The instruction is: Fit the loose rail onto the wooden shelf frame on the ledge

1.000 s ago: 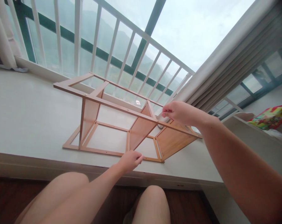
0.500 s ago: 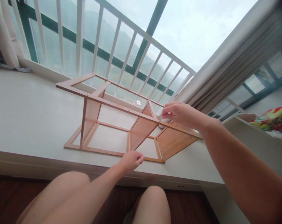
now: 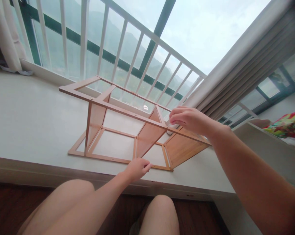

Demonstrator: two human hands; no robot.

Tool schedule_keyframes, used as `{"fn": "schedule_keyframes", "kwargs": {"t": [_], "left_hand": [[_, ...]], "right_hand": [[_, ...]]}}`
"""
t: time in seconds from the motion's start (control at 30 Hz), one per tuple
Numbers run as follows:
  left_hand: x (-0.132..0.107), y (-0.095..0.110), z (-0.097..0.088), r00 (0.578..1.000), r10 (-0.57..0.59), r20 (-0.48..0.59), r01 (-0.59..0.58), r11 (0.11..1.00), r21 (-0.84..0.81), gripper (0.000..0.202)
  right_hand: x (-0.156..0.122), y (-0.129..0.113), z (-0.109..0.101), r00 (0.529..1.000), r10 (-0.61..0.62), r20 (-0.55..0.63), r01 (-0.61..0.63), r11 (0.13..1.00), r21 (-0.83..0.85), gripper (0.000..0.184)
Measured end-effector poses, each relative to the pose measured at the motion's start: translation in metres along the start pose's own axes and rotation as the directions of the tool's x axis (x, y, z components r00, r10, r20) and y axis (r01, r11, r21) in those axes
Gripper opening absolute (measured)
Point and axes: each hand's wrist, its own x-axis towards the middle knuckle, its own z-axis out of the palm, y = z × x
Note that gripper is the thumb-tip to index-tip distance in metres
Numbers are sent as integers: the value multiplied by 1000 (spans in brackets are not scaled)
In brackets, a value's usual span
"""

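A wooden shelf frame [image 3: 126, 112] lies on its side on the white window ledge, with two long side frames and several panels between them. My right hand [image 3: 184, 117] is over the upper side frame near the middle panel [image 3: 151, 135], its fingers curled together in a pinch; anything in them is hidden. Low at the front, my left hand [image 3: 137, 169] rests by the bottom side frame, fingers closed, and I cannot make out what they hold. At the right end stands an end panel [image 3: 186, 147]. Small holes dot the upper rail.
Behind the shelf frame runs a white railing [image 3: 124, 36] before the window. A grey curtain [image 3: 225, 81] hangs at right, a pale one [image 3: 9, 39] at left. The ledge [image 3: 35, 114] ends just above my knees [image 3: 162, 209]. A colourful bag [image 3: 286, 125] lies far right.
My right fingers have curled slightly differently above the upper rail. My left hand and the shelf frame look unmoved; the whole view has shifted only a little.
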Motion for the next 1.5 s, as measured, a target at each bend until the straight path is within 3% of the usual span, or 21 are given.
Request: {"fn": "schedule_keyframes", "kwargs": {"t": [0.1,0.2,0.3,0.4,0.63,0.87,0.93,1.1,1.17,1.3,1.5], "left_hand": [[1,-2,2,1000,7,-2,-7,1000,6,49],[1,-2,3,1000,9,3,-9,1000,7,49],[2,-1,4,1000,10,9,-10,1000,9,49],[2,-1,4,1000,12,8,-12,1000,13,50],[2,0,4,1000,14,8,-14,1000,15,49],[0,3,0,1000,1,20,-1,1000,8,50],[0,4,-1,1000,-1,26,1,1000,6,49],[0,5,-2,1000,-5,29,5,1000,3,50],[0,5,-2,1000,-3,29,3,1000,3,50],[0,5,-3,999,-14,36,14,1000,13,50],[0,2,1,1000,0,23,0,1000,14,50]], "right_hand": [[1,-3,-1,1000,22,20,-21,998,-67,22],[2,-6,1,986,159,56,-153,984,-96,22],[3,-9,4,926,370,74,-369,929,-34,22],[5,-13,3,869,483,107,-488,872,30,21],[12,-19,-2,815,563,139,-570,822,12,24],[17,-16,-1,742,606,288,-668,705,238,28],[17,-15,-3,752,602,269,-655,726,208,27],[14,-12,-9,842,532,94,-540,834,113,24],[10,-11,-9,855,509,97,-517,850,103,22],[2,-11,-5,893,435,116,-449,880,153,16],[-1,-14,2,946,319,-53,-301,930,210,17]]}}
